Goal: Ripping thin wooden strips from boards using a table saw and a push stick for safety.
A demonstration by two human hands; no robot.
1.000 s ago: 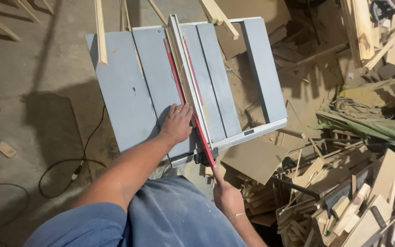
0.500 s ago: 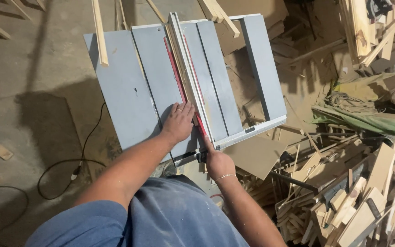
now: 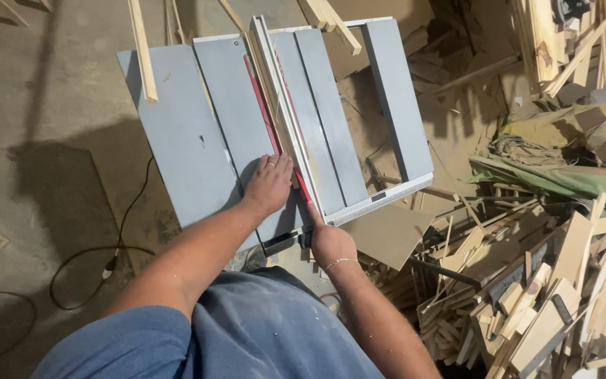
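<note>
Saw table (image 3: 177, 140): left hand (image 3: 269, 184) flat, open, pressing wood strip (image 3: 272, 98); right hand (image 3: 331, 242) pushing strip's near end, grip unclear.

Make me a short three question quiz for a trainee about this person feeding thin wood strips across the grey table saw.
1. True or false: the left hand lies flat on the grey metal table saw top, beside the long red strip.
2. Where is the right hand? A) raised over the scrap pile B) at the near edge of the saw top, at the end of the strips C) on the floor cable
3. Fill in: the heap of pale wooden offcuts lies on the person's ____ side.

Key: 1 true; 2 B; 3 right.
</note>
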